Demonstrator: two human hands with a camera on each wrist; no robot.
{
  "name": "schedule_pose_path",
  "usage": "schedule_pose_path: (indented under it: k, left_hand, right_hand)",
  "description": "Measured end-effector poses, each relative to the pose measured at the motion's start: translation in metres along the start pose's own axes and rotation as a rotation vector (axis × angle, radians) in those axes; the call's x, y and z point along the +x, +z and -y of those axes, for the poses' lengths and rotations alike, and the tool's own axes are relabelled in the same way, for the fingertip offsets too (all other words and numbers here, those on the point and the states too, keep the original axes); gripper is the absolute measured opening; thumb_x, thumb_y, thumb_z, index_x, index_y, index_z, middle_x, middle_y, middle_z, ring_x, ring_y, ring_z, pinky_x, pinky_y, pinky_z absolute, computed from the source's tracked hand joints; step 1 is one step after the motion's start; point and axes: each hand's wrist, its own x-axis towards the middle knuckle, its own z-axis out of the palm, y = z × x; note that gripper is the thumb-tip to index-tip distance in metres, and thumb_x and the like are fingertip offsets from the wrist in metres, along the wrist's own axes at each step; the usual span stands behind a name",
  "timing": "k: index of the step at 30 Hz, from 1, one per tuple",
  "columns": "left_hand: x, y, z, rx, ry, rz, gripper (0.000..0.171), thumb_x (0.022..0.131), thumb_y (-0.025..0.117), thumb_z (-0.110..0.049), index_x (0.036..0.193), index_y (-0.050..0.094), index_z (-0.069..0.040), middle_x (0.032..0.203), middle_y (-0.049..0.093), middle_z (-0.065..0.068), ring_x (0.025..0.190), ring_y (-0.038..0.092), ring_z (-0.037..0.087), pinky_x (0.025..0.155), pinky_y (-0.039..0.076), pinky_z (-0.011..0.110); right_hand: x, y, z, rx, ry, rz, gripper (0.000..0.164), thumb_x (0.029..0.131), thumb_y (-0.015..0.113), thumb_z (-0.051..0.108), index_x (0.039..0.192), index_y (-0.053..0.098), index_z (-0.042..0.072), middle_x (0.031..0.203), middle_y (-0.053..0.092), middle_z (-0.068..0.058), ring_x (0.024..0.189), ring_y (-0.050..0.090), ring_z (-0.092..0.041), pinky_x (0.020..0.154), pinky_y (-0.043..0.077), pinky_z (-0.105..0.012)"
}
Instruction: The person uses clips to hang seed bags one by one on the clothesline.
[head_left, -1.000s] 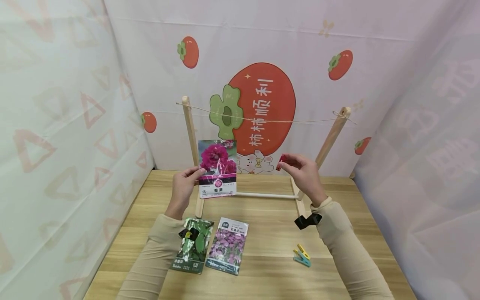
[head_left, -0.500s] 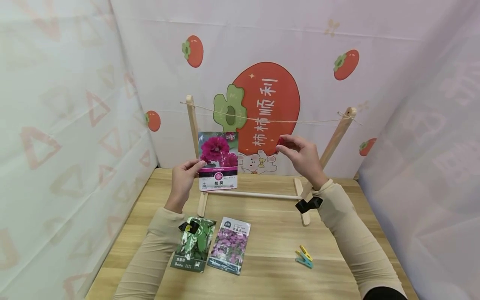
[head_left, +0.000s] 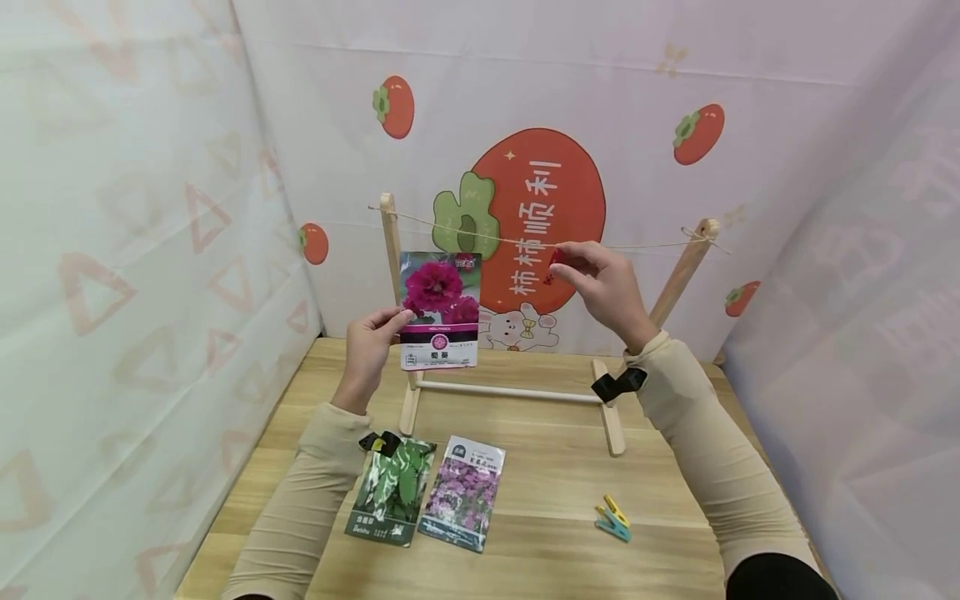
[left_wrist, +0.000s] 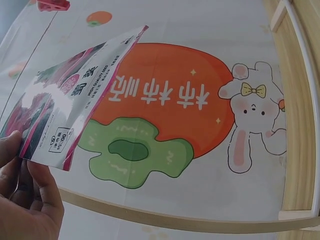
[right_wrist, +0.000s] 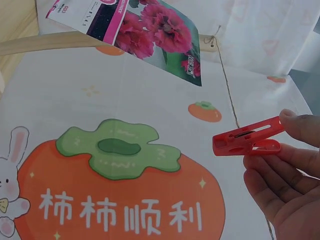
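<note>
Magenta-flowered and glossy, the packet (head_left: 440, 315) has black and white bands.

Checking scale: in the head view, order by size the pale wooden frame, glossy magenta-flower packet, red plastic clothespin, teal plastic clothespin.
Wooden frame
Magenta-flower packet
Unranked: red clothespin, teal clothespin; fingers partly hide the red one.

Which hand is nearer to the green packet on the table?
Left. The left hand, holding the magenta packet, is in the air just beyond the green packet; the right hand, pinching the red clip, is farther off, well to the right.
</note>
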Motion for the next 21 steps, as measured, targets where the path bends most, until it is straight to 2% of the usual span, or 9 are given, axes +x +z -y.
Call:
schedule_pose_path:
  k: [10,21]
  left_hand:
    - [0.008,0.004,-0.002,-0.023,-0.010,0.011,0.029,0.091,0.070,-0.020,0.106,0.069,0.005,0.075,0.068,-0.015,0.071,0.061,0.003,0.068,0.052,0.020]
    - [0.014,0.007,-0.003,-0.036,-0.014,0.008,0.027,0.091,0.070,-0.018,0.106,0.069,0.004,0.075,0.069,-0.014,0.068,0.060,0.004,0.064,0.050,0.018]
  right_hand:
    - [0.017,0.009,0.009,0.051,-0.032,-0.039,0.029,0.092,0.068,0.015,0.115,0.068,-0.001,0.101,0.069,-0.015,0.086,0.058,-0.004,0.078,0.048,-0.008]
    - [0.039,0.026,0.021,0.093,-0.125,-0.104,0.029,0.093,0.065,0.012,0.117,0.067,-0.004,0.104,0.066,-0.018,0.093,0.063,-0.021,0.081,0.048,-0.008]
